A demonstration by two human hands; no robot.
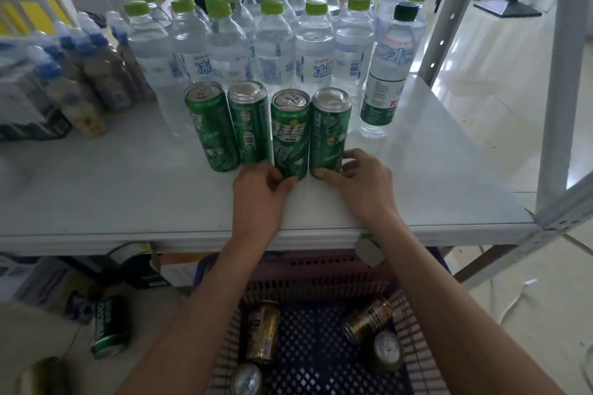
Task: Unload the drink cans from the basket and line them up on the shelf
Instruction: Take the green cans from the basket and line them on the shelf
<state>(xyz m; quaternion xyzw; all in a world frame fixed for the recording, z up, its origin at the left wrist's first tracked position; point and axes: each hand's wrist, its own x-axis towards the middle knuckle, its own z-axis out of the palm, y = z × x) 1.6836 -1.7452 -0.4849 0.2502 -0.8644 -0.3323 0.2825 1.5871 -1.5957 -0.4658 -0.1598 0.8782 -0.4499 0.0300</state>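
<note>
Several tall green drink cans stand in a row on the white shelf (pixel 128 196). My left hand (pixel 260 192) pinches the base of the third green can (pixel 290 131). My right hand (pixel 359 183) grips the base of the rightmost green can (pixel 329 131). Both cans stand upright and touch each other. Below the shelf edge sits a blue and pink basket (pixel 321 269) holding several gold cans, one at the left (pixel 263 330) and one at the right (pixel 369 317).
Many clear water bottles with green caps (pixel 272 42) fill the back of the shelf, and one bottle (pixel 385 74) stands to the right of the cans. Blue-capped bottles (pixel 80 74) crowd the left. A green can (pixel 109 327) lies on the floor. A shelf post (pixel 558 74) rises at right.
</note>
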